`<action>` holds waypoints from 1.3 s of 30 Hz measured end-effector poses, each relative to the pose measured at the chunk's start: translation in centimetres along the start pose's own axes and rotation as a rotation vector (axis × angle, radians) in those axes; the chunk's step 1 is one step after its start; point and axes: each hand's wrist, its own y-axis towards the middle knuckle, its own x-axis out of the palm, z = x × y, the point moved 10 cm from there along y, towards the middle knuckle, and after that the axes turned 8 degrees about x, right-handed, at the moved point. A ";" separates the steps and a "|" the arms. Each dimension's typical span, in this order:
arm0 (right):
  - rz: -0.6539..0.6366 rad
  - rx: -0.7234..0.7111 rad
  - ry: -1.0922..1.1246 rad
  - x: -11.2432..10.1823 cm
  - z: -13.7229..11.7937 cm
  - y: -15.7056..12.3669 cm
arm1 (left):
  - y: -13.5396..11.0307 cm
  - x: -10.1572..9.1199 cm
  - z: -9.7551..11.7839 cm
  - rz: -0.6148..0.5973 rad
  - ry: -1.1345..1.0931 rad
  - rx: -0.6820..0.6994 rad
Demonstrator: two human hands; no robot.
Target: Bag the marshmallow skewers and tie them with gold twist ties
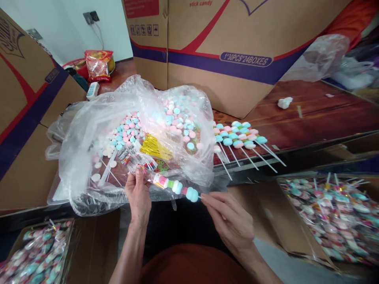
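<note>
A marshmallow skewer (177, 187) with white, green, red and blue pieces lies level between my hands, its left part inside a clear wrapper. My right hand (229, 221) pinches the bare stick at its right end. With thumb and fingers, my left hand (139, 193) grips the wrapper's far end. Just beyond sit gold twist ties (155, 146) and a stack of printed clear wrappers (130, 156), on a big plastic bag (83, 138) with loose pink, blue and white marshmallows (127, 130). Several unwrapped marshmallow skewers (237, 136) are piled to the right, sticks pointing at me.
Large cardboard cartons (201, 71) stand behind the table (314, 114) and at the left (26, 118). Boxes of wrapped skewers sit low at the right (337, 221) and left (38, 252). An orange sleeve (352, 23) of another person shows at upper right.
</note>
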 end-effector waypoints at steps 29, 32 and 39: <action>-0.010 0.047 0.101 4.0 -0.4 0.3 | -1.7 1.6 -1.8 -0.159 -0.013 -0.167; -0.042 -0.021 0.020 4.4 -0.9 0.2 | -2.2 1.9 -2.0 -0.201 0.000 -0.203; -0.108 0.239 0.164 4.1 1.1 0.5 | -2.6 2.2 -1.8 -0.201 -0.016 -0.196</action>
